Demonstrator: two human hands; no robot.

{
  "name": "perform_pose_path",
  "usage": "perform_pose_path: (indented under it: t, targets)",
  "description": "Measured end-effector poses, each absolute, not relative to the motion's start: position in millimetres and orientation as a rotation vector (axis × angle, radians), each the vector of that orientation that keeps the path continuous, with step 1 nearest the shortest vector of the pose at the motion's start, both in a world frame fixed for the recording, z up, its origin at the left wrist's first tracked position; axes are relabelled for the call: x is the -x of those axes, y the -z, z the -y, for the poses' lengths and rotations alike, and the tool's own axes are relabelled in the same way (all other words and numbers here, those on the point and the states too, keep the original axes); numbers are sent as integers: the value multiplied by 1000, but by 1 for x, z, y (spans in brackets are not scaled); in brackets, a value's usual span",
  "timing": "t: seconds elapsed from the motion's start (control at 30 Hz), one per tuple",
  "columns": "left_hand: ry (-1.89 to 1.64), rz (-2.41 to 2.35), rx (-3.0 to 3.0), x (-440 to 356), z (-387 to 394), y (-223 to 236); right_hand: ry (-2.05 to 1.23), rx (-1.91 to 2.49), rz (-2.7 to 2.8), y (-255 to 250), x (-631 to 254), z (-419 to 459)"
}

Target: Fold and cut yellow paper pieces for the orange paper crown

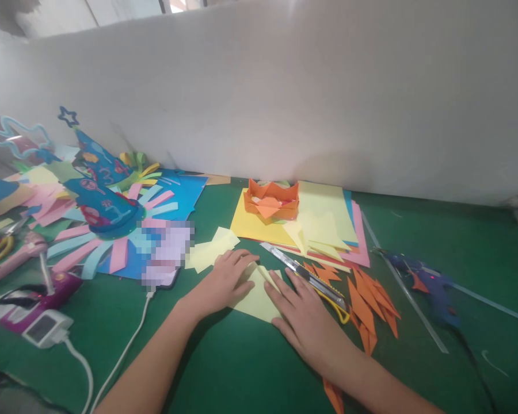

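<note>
Both my hands rest on a pale yellow paper piece (259, 299) lying on the green table (224, 368). My left hand (227, 279) lies flat on its left part with fingers stretched out, pressing a fold. My right hand (304, 313) presses the right part, fingers spread and flat. A utility knife (304, 276) with a yellow grip lies just beyond my right hand. Orange paper points (373, 305) lie to its right.
A stack of coloured sheets (328, 230) bears an orange folded paper box (271, 201). A blue glue gun (427, 284) lies right, a purple glue gun (43, 299) and charger (47, 328) left. Blue cone hats with paper strips (107, 201) stand at back left. A white wall runs behind.
</note>
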State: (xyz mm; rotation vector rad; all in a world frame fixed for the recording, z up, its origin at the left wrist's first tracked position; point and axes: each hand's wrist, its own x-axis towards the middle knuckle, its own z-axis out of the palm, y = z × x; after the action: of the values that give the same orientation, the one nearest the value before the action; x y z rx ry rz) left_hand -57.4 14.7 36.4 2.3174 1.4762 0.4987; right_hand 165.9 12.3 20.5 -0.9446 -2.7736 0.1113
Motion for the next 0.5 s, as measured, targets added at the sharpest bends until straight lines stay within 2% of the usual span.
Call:
perform_pose_path:
  t: [0.17, 0.4, 0.5]
  targets:
    - [-632, -1440, -2279, 58, -16, -32, -399, 917, 2608, -26, -169, -15]
    - [-730, -1454, -2212, 53, -18, -29, -920, 1043, 1857, -17, -170, -24]
    - [-723, -1525, -2316, 50, -21, -28, -1000, 1056, 1858, -17, -171, -27]
